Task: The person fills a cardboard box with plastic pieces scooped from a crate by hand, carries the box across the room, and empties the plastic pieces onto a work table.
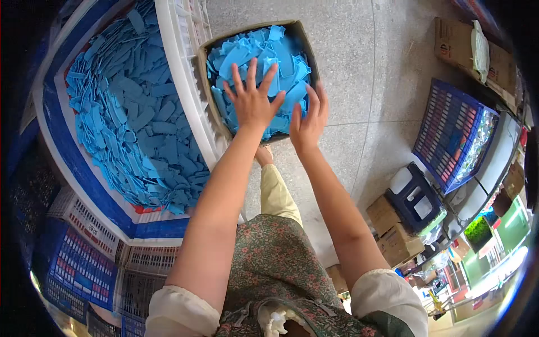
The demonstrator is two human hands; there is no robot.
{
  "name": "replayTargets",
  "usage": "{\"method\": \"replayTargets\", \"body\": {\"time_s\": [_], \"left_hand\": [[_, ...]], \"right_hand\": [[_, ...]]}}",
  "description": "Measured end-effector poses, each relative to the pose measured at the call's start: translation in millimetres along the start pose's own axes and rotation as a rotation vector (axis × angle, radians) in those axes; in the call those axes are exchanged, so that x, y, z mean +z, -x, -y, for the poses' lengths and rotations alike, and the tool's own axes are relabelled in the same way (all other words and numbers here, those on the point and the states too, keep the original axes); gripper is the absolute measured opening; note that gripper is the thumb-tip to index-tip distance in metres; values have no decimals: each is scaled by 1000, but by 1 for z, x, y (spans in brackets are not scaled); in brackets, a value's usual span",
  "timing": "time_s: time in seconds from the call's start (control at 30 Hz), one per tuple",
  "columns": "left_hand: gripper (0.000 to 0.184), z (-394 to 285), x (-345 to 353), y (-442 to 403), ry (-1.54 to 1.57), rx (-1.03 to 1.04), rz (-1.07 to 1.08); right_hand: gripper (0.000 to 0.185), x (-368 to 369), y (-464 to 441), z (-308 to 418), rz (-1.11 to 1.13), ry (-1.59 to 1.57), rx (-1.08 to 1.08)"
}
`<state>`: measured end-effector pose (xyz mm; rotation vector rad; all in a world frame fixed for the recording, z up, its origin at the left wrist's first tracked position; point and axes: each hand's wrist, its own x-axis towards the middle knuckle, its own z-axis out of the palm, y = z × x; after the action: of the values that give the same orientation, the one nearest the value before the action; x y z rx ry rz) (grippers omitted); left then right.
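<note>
A cardboard box (203, 62) full of flat blue plastic pieces (241, 51) stands in front of me on the floor. My left hand (254, 101) lies over the pieces with its fingers spread, and nothing is gripped in it. At the box's right edge is my right hand (310, 121), its fingers apart and somewhat curved beside the rim. Whether its fingertips touch the box wall or the pieces, I cannot tell. Many more blue pieces (149, 121) fill a large bin with a white and blue rim (50, 106) on my left.
White crate wall (188, 67) stands between the bin and the box. Stacked plastic crates (84, 264) are at lower left. A blue basket (455, 135), a dark blue plastic stool (412, 196) and cardboard boxes (398, 244) line the right side. Speckled floor (348, 62) lies between.
</note>
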<state>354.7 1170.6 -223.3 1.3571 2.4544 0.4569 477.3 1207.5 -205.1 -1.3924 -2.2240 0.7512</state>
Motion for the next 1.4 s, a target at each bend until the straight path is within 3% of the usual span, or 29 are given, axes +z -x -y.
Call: {"method": "replayTargets", "body": {"time_s": [0.1, 0.17, 0.37, 0.43, 0.5, 0.57, 0.63, 0.67, 0.7, 0.73, 0.77, 0.8, 0.87, 0.9, 0.93, 1.0, 1.03, 1.1, 1.17, 1.23, 1.3, 1.4], "left_hand": [[59, 7, 8, -4, 31, 41, -81], [61, 12, 8, -7, 14, 43, -2], [49, -10, -38, -4, 265, -4, -80], [49, -22, -78, 19, 333, 68, -98], [46, -22, -119, 56, 675, 131, -100], [37, 8, -156, 98, 714, 112, -112], [28, 62, -180, 133, 432, -77, -348], [26, 95, -178, 150, 472, -414, -447], [27, 143, -174, 167, 315, -609, -543], [32, 194, -167, 185, 283, -875, -532], [37, 245, -157, 211, 75, -975, -517], [43, 293, -150, 235, -136, -1070, -496], [52, 368, -151, 273, -186, -1284, -285], [52, 389, -160, 283, -194, -1304, -282], [56, 410, -175, 287, -94, -1322, -254], [61, 456, -182, 302, 3, -1351, -228], [66, 477, -178, 311, 107, -1242, -234], [70, 513, -153, 321, 219, -1130, -229], [75, 525, -111, 329, 461, -1180, -484], [76, 475, -129, 304, 356, -1290, -468], [76, 458, -136, 301, 426, -1178, -382], [76, 462, -128, 307, 477, -1112, -412]], "right_hand": [[50, 15, -42, 0, 38, 69, -126], [51, 32, -51, -7, 228, 175, -166], [50, 34, -54, -12, 264, 197, -152], [51, 16, -51, 5, 202, 232, -189], [53, -2, -43, 43, 154, 156, -181], [48, -12, -31, 91, -121, -275, -130], [43, -14, -17, 161, -207, -474, -246], [41, -12, -6, 189, -58, -482, -307], [40, -4, 4, 215, 89, -487, -368], [43, 15, 13, 242, 385, -497, -255], [47, 39, 22, 269, 678, -493, -138], [52, 81, 43, 276, 807, -296, 18], [65, 176, 83, 239, 1011, 13, 297], [74, 207, 98, 225, 1092, 121, 426], [74, 216, 112, 230, 1109, 124, 421], [92, 231, 140, 242, 570, 319, 515], [92, 233, 150, 251, 584, 325, 507], [114, 232, 160, 274, 606, 248, 492], [109, 242, 175, 287, 577, 175, 487], [105, 254, 191, 295, 559, 95, 463], [105, 263, 211, 295, 524, -141, 318], [100, 282, 230, 283, 522, -312, 327]]}}
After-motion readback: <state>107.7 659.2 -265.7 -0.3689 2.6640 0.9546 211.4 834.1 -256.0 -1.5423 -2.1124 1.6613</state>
